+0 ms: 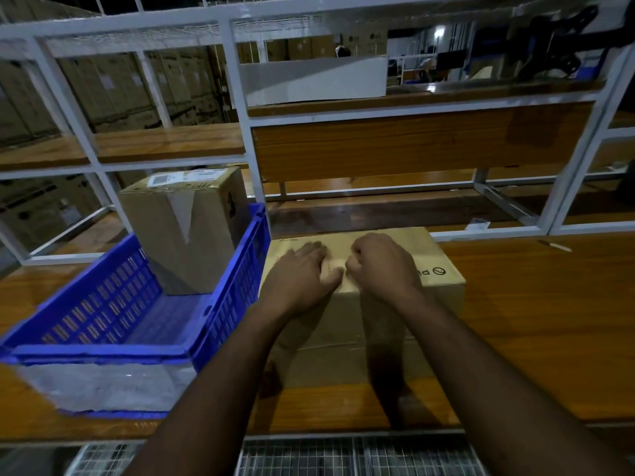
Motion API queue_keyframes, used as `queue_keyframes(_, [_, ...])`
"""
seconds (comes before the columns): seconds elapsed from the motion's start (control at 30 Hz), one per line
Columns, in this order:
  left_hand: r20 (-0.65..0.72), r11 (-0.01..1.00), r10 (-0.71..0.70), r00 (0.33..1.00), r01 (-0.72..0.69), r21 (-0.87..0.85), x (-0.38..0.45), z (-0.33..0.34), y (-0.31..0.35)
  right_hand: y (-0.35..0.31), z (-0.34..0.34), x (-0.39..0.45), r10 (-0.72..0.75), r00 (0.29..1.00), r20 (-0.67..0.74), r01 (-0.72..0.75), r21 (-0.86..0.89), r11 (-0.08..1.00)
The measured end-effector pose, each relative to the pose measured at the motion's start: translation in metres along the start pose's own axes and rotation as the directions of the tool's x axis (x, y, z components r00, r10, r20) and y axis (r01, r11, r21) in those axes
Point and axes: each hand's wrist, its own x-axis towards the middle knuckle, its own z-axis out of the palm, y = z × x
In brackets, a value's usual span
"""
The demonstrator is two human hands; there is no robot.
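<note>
A rectangular cardboard box [343, 321] sits on the table [536, 321], just right of a crate and near the front edge. Its surface is plain matte brown, with a faint seam running across the near face and a dark printed mark on the right of the top.

Both hands rest on the box's top, close together near the middle. The left hand [302, 276] lies flat, its fingers straight and pressed on the cardboard, thumb pointing toward the other hand. The right hand [381, 266] is curled, knuckles up, fingertips tucked under against the top; I cannot tell whether it pinches anything.

The table is glossy wood-grain board, orange-brown. The crate [233, 290] is blue moulded plastic with slotted lattice walls and a thick rim. A taller carton [185, 235] stands upright inside at the far end, with a white label on its top and pale tape down its front.

Behind stands a rack [237, 97] of white square metal tubing with wood-grain shelves. A slim pen [555, 246] lies on the table at the far right.
</note>
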Motion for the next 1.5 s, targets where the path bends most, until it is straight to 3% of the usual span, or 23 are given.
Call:
queue_keyframes(0.1, [0.009, 0.995, -0.103, 0.995, 0.103, -0.012, -0.001, -0.006, -0.02, 0.018, 0.0, -0.005, 0.078, 0.995, -0.066, -0.079, -0.012, 0.997])
queue_keyframes(0.3, [0.017, 0.991, -0.134, 0.991, 0.134, -0.02, 0.002, -0.008, -0.025, 0.024, -0.002, 0.008, 0.107, 0.99, -0.092, -0.112, -0.052, 0.992])
queue_keyframes(0.47, [-0.187, 0.968, -0.224, 0.956, 0.241, 0.069, 0.019, -0.005, -0.008, 0.027, -0.005, 0.015, 0.064, 0.997, 0.032, -0.055, -0.226, 0.973])
queue_keyframes(0.57, [-0.218, 0.983, -0.172, 0.961, 0.182, 0.026, 0.02, 0.004, -0.01, 0.028, -0.008, 0.017, 0.061, 0.997, 0.045, -0.048, -0.247, 0.968])
queue_keyframes(0.67, [-0.202, 0.98, -0.2, 0.959, 0.197, -0.035, 0.019, 0.006, -0.016, 0.03, -0.012, 0.023, 0.078, 0.997, 0.023, -0.071, -0.204, 0.976])
queue_keyframes(0.8, [-0.19, 0.915, -0.403, 0.895, 0.388, -0.112, 0.02, 0.005, -0.016, 0.039, -0.011, 0.024, 0.218, 0.976, 0.017, -0.216, -0.09, 0.972])
queue_keyframes(0.9, [-0.153, 0.895, -0.446, 0.882, 0.435, -0.103, 0.018, 0.002, -0.015, 0.041, -0.01, 0.022, 0.313, 0.95, 0.009, -0.312, -0.074, 0.947])
queue_keyframes(1.07, [-0.235, 0.901, -0.433, 0.87, 0.411, -0.141, 0.001, 0.005, -0.022, 0.04, -0.021, 0.007, 0.309, 0.951, -0.019, -0.31, -0.028, 0.95])
queue_keyframes(1.23, [-0.372, 0.919, -0.375, 0.849, 0.288, -0.267, -0.042, 0.009, -0.01, 0.045, -0.041, -0.023, 0.296, 0.936, -0.19, -0.293, 0.041, 0.955])
queue_keyframes(1.37, [-0.515, 0.906, -0.369, 0.774, 0.178, -0.383, -0.053, 0.009, -0.004, 0.043, -0.045, -0.032, 0.24, 0.896, -0.373, -0.215, 0.106, 0.971])
queue_keyframes(1.5, [-0.532, 0.917, -0.353, 0.769, 0.171, -0.362, -0.059, 0.021, -0.007, 0.044, -0.031, -0.042, 0.243, 0.869, -0.432, -0.212, 0.119, 0.97])
